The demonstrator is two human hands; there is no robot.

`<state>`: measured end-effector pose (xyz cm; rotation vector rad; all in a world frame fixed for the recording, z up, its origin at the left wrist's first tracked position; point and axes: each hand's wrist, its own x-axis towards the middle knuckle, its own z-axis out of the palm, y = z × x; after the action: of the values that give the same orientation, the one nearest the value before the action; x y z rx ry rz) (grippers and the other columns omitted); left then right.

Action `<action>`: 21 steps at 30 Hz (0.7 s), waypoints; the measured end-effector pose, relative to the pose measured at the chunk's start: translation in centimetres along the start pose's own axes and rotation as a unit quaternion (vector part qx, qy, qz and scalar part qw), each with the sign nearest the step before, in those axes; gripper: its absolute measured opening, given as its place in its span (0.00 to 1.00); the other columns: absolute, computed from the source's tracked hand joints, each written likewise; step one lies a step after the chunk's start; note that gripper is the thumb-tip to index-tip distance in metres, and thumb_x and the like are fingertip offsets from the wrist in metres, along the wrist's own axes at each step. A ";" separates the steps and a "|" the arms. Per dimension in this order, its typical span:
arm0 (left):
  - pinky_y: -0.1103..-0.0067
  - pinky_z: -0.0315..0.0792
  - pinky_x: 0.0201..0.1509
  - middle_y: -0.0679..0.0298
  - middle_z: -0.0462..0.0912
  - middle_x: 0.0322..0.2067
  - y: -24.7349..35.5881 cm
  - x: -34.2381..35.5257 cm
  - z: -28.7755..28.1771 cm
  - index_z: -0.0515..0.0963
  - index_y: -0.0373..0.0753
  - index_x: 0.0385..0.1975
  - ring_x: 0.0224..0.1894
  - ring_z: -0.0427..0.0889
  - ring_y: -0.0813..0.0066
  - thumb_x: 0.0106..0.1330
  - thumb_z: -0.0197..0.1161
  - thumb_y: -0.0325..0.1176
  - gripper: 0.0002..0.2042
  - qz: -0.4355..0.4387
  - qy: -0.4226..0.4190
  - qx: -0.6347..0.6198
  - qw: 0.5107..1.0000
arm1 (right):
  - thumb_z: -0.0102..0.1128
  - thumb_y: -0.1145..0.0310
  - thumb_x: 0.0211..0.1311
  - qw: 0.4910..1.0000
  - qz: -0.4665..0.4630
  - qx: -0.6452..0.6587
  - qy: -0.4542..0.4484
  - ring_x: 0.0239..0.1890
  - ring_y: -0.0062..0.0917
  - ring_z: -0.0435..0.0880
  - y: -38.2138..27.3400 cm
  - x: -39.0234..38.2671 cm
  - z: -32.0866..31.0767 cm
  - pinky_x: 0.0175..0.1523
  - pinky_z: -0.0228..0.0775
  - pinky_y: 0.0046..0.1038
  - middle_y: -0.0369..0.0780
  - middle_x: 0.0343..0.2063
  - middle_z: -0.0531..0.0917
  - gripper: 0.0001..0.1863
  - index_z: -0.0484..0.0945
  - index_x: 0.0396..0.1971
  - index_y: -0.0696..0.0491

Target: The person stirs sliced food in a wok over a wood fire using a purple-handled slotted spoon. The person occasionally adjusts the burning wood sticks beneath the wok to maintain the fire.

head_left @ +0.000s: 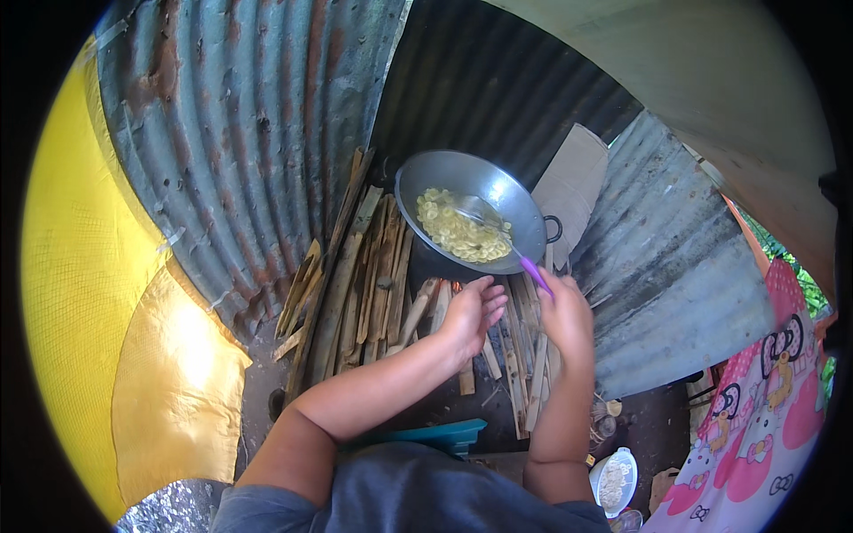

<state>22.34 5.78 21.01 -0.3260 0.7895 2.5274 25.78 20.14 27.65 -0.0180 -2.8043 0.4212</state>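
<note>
A dark metal wok (526, 202) rests over burning firewood (419, 311), with many pale yellow sliced pieces (458, 235) inside it. My right hand (565, 315) grips the purple handle of a metal cooking turner (531, 270), whose head lies among the pieces. Below the wok's near rim, my left hand (477, 315) is raised over the wood with fingers apart and slightly curled, holding nothing. A small orange flame shows just behind that hand.
Corrugated metal sheets (222, 133) enclose the fire, with cardboard (569, 178) at the right of the wok. A yellow sheet (80, 293) hangs left, a pink printed cloth (746, 426) right. A teal object (444, 435) and a white container (624, 475) sit low near me.
</note>
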 end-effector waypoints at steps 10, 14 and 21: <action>0.73 0.63 0.58 0.57 0.68 0.56 -2.7 -2.1 1.8 0.59 0.37 0.62 0.55 0.69 0.67 0.71 0.48 0.40 0.23 -0.044 -0.042 0.015 0.998 | 0.54 0.70 0.59 1.000 -0.012 -0.011 0.024 0.39 0.42 0.80 -0.6 -2.0 0.3 0.44 0.71 0.39 0.47 0.37 0.78 0.18 0.77 0.51 0.46; 0.73 0.62 0.58 0.57 0.68 0.55 -2.6 -2.0 1.1 0.59 0.37 0.62 0.54 0.69 0.67 0.70 0.48 0.40 0.23 -0.036 -0.014 0.010 0.999 | 0.53 0.69 0.60 0.993 0.101 -0.063 -0.008 0.39 0.42 0.80 -0.4 -3.2 0.0 0.44 0.72 0.38 0.46 0.37 0.79 0.17 0.78 0.49 0.46; 0.73 0.62 0.58 0.59 0.69 0.54 -3.1 -2.4 2.1 0.60 0.38 0.61 0.55 0.69 0.67 0.70 0.48 0.38 0.22 -0.037 -0.081 0.047 0.995 | 0.54 0.69 0.60 0.999 0.038 0.005 0.037 0.40 0.43 0.80 -1.1 -2.4 0.3 0.46 0.71 0.38 0.47 0.38 0.79 0.17 0.78 0.50 0.47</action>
<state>25.80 8.39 22.06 -0.1163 0.8132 2.4037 28.01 18.87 26.96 -0.1362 -2.7355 0.4438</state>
